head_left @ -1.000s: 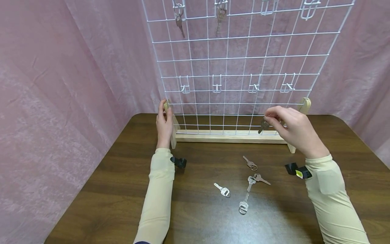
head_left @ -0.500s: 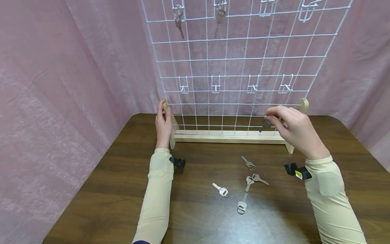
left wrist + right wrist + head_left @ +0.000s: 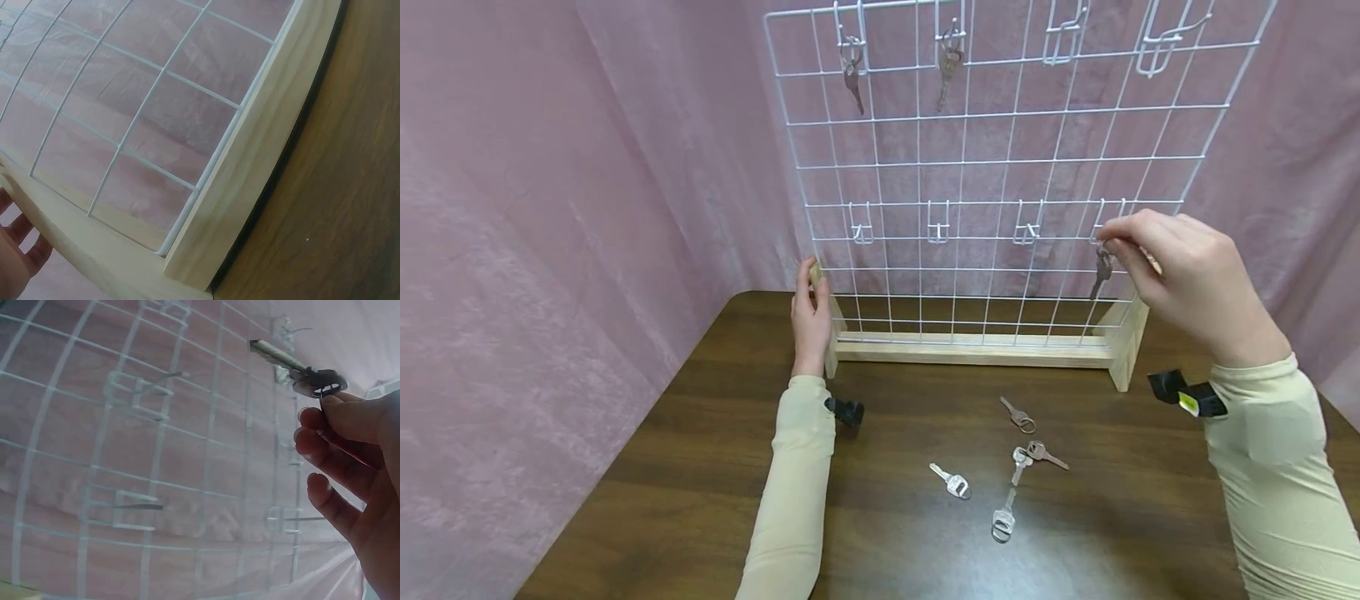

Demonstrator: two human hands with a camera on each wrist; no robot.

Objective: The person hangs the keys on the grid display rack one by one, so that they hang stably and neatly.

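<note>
Thumb and forefinger of my right hand (image 3: 1191,271) pinch the ring of a key (image 3: 1102,272), which dangles in front of the lower right of a white wire grid rack (image 3: 985,160). The right wrist view shows that key (image 3: 284,359) closer, its blade pointing away from the fingers. My left hand (image 3: 811,321) rests on the left wooden upright (image 3: 831,325) of the rack's stand, fingers around its top. Two keys hang on the upper hooks, one on the far left hook (image 3: 852,75) and another key (image 3: 950,67) beside it.
Several loose keys lie on the brown table (image 3: 715,467), among them a silver key (image 3: 951,481) and a brownish key (image 3: 1018,415). Lower hooks (image 3: 938,232) run along the grid. A pink curtain (image 3: 625,167) hangs behind.
My right hand has moved up and to the right with the key, towards the lower right hook. The left hand stays on the stand. The head view has tilted slightly upward.
</note>
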